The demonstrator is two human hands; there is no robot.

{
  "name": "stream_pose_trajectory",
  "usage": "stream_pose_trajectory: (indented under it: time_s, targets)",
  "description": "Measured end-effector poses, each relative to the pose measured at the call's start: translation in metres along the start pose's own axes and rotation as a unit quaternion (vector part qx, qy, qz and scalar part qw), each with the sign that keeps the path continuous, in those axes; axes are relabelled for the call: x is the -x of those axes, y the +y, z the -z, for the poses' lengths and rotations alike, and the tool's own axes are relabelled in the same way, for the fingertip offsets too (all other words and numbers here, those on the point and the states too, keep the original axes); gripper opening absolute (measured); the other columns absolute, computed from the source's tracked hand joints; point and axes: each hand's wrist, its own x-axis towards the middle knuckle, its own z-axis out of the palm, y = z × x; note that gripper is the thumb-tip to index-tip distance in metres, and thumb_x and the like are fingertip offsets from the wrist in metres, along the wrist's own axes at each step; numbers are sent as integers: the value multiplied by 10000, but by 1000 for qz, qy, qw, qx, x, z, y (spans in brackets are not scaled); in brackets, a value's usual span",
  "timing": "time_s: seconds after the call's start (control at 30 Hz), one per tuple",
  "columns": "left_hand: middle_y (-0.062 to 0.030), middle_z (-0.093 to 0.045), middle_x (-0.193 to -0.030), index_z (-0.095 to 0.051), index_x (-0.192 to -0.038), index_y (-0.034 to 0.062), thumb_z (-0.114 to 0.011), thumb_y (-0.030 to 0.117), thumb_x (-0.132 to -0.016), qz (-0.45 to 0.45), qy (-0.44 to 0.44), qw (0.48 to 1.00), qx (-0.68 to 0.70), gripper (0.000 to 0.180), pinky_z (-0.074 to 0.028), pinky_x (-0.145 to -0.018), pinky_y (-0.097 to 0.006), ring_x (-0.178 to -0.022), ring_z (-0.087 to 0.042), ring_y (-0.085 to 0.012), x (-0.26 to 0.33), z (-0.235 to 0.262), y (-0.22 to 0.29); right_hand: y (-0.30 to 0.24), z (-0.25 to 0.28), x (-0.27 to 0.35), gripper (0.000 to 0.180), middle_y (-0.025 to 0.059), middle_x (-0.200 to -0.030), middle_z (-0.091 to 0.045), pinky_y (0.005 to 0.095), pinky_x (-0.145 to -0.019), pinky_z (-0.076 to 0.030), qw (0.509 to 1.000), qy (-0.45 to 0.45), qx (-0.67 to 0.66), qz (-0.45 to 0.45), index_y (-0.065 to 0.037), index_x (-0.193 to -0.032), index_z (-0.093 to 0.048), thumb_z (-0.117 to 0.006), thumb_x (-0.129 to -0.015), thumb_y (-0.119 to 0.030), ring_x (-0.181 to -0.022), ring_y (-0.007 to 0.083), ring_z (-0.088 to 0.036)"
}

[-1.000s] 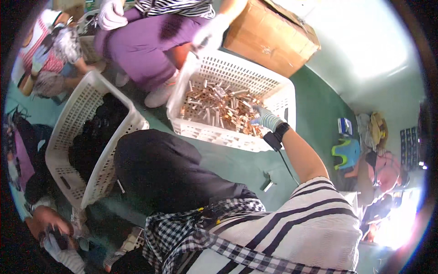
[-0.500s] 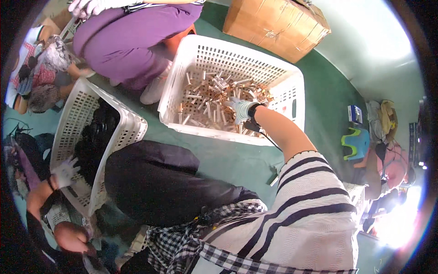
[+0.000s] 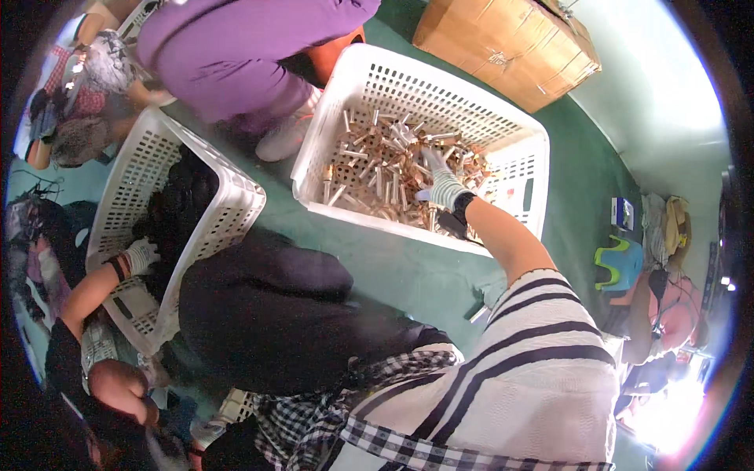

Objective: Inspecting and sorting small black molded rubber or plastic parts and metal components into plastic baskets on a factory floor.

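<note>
My right hand (image 3: 442, 185) wears a white knit glove with a dark wristband. It reaches from a striped sleeve into a white slotted plastic basket (image 3: 357, 216). The basket holds a pile of several small copper and silver tube-like pieces (image 3: 377, 173). My fingers are stretched out on top of the pile near its right side, with nothing visibly gripped. My left hand does not show. My dark-clothed lap (image 3: 267, 314) fills the middle of the picture.
A second white basket (image 3: 236, 208) with dark contents stands at the left; another person's gloved hand (image 3: 141, 255) reaches into it. A person in purple (image 3: 236, 55) crouches behind the baskets. A cardboard box (image 3: 510, 47) sits at the back right on green floor (image 3: 393, 271).
My right hand moved from the basket's right front rim inward and left onto the pile of pieces. The view came closer to the basket; a gloved hand appeared at the left basket.
</note>
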Motion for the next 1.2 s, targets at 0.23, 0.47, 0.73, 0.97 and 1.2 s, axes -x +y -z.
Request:
stream_pose_trajectory:
  time_s: [0.23, 0.47, 0.73, 0.97, 1.2]
  targets:
    - [-143, -518, -1277, -499, -1327, 78, -536, 103, -916, 169, -68, 983, 17, 414, -454, -945, -372, -1124, -515, -272, -13, -10, 33, -34, 22, 15, 1094, 182, -1544, -106, 479, -1103, -323, 990, 58, 103, -72, -223, -1485, -207, -861, -610, -281, -1365, 441, -260]
    - [-144, -558, -1196, -514, -1313, 54, -535, 277, -940, 125, -15, 992, 10, 435, -462, -912, -405, -1098, -533, -286, -1, -44, 41, 15, -7, -20, 1098, 190, -1508, -279, 449, -1098, -350, 965, -212, 123, -96, -207, -1485, -254, -855, -577, -345, -1337, 359, -378]
    - [-138, -547, -1220, -500, -1325, 54, -515, 266, -945, -100, -3, 988, -117, 435, -449, -928, -390, -1117, -523, -273, -75, -64, 31, 84, 6, -36, 988, 165, -1479, -359, 375, -1049, -366, 925, -254, -282, -24, -83, -1503, -194, -797, -751, -299, -1318, 263, -385]
    - [-132, -537, -1240, -487, -1335, 53, -498, 257, -950, -198, 69, 958, -197, 436, -437, -942, -376, -1133, -514, -261, -116, -80, 32, 107, 0, -14, 1045, 179, -1522, -267, 394, -1104, -312, 933, -239, -255, -81, -86, -1498, -202, -802, -710, -418, -1381, 310, -306]
    - [-127, -527, -1260, -475, -1345, 53, -481, 247, -954, -213, 88, 947, -224, 437, -425, -956, -363, -1150, -506, -248, -126, -79, 28, 120, -13, -1, 943, 171, -1473, -369, 393, -1078, -335, 871, -155, -453, -115, -63, -1474, -278, -785, -720, -315, -1329, 293, -380]
